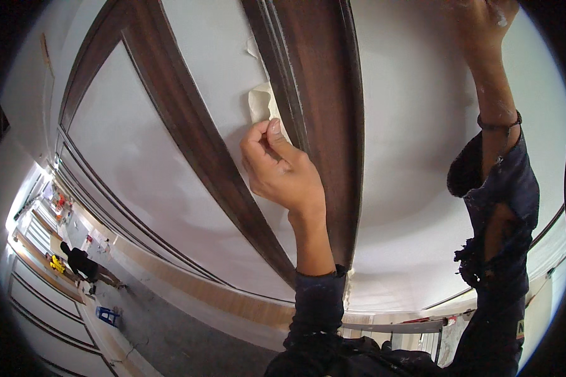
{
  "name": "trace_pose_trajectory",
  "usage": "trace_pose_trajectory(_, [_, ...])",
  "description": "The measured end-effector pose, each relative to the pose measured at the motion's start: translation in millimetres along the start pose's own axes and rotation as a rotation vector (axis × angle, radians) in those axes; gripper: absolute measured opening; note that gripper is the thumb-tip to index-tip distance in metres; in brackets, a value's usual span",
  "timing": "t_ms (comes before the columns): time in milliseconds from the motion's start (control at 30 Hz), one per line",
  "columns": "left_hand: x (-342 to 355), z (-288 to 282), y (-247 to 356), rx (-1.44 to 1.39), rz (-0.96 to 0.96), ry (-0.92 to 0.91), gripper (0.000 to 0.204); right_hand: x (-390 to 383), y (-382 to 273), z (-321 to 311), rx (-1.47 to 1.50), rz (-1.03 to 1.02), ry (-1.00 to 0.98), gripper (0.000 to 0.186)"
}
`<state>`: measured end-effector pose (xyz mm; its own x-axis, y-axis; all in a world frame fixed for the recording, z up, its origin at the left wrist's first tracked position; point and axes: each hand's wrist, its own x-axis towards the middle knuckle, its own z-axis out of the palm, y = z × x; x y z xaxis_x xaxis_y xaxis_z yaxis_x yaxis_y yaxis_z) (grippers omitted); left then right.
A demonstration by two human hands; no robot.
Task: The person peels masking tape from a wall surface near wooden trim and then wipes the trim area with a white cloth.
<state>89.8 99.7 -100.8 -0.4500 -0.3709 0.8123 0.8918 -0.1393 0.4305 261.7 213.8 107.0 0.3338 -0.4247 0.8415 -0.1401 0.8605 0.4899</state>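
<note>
Beside dark trim (330, 94), left hand (282, 168) pinches pale strip (258, 105); right hand (484, 25): grip unclear.

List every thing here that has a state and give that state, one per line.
Left hand, closed in a pinch
Cream strip, curled, held in left hand
Right hand, raised, partly out of frame, grip unclear
Right sleeve, torn and frayed
Dark wristband, worn
Blue stool, on the floor

Room to pass over white wall (409, 188) between both forearms (314, 242); brown trim (333, 107) bounds it on the left, left hand (283, 166) and curled cream strip (258, 103) block trim's left edge, right hand (484, 28) blocks top right
</note>
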Motion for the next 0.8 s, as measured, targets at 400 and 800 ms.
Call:
trace_pose_trajectory(400, [8,1,4,0.033,-0.035,-0.023,0.007,7,8,-3,0.046,-0.056,-0.064,0.024])
trace_pose_trajectory(800, [44,-45,6,-0.532,-0.448,-0.498,0.029,13,-3,-1,0.011,-0.010,0.009,0.026])
